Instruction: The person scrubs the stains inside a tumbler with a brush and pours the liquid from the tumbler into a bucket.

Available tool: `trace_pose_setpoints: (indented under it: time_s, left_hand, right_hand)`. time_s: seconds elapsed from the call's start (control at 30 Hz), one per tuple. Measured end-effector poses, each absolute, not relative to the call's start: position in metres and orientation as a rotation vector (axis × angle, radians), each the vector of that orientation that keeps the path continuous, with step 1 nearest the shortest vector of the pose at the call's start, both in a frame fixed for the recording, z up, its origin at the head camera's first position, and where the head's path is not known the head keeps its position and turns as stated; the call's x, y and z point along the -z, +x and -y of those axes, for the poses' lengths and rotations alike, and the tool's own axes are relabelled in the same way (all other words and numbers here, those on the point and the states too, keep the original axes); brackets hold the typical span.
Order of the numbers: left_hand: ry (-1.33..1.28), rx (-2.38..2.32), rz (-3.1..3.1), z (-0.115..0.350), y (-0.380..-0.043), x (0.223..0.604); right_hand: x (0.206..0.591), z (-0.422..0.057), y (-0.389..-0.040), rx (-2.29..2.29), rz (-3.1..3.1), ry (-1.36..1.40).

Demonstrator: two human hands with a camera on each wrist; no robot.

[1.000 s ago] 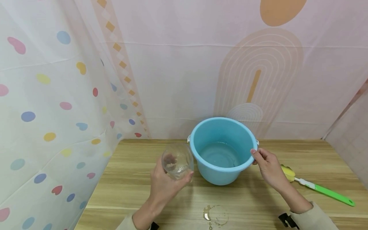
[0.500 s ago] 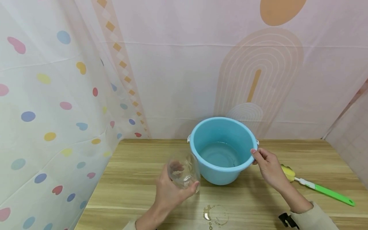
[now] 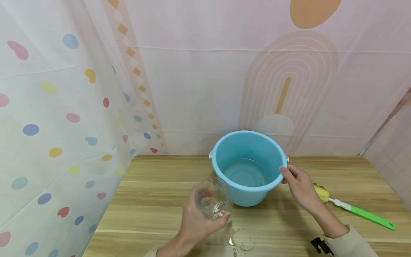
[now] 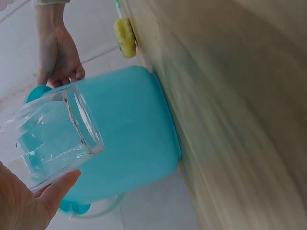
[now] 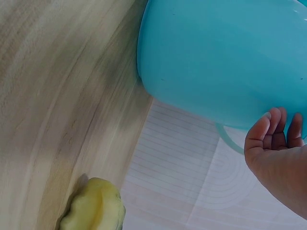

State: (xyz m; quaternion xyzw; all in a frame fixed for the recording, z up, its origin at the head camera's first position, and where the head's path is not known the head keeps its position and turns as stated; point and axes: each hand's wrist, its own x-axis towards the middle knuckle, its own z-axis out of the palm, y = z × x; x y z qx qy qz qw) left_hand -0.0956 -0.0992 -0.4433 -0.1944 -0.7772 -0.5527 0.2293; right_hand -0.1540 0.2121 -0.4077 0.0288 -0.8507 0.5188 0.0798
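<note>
My left hand point(image 3: 199, 222) grips a clear glass point(image 3: 212, 200) around its side, tilted, in front of the bucket's left side. The same glass point(image 4: 57, 136) shows close up in the left wrist view, with the thumb along it. A light blue bucket point(image 3: 247, 196) stands on the table with shallow water in its bottom. At the bucket's right edge my right hand point(image 3: 300, 187) pinches the rim, thumb on top and fingers underneath. The right wrist view shows these fingers point(image 5: 276, 127) curled against the bucket point(image 5: 216, 62).
A brush with a yellow sponge head point(image 3: 321, 193) and green handle point(image 3: 372, 217) lies right of the bucket. Wet ring marks point(image 3: 244, 240) lie on the wooden table point(image 3: 151, 200) near its front. A patterned curtain point(image 3: 192, 89) hangs behind.
The left hand has moved right and toward the front with the glass, from beside the bucket to before its left side. The right hand and bucket have stayed in place.
</note>
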Motion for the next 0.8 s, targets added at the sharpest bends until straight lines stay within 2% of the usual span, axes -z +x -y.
trace_pose_setpoints:
  time_s: [0.8]
  left_hand:
    - [-0.565, 1.803, 2.439, 0.076, -0.074, 0.453]
  right_hand:
    - [0.406, -0.213, -0.155, -1.570, 2.542, 0.099]
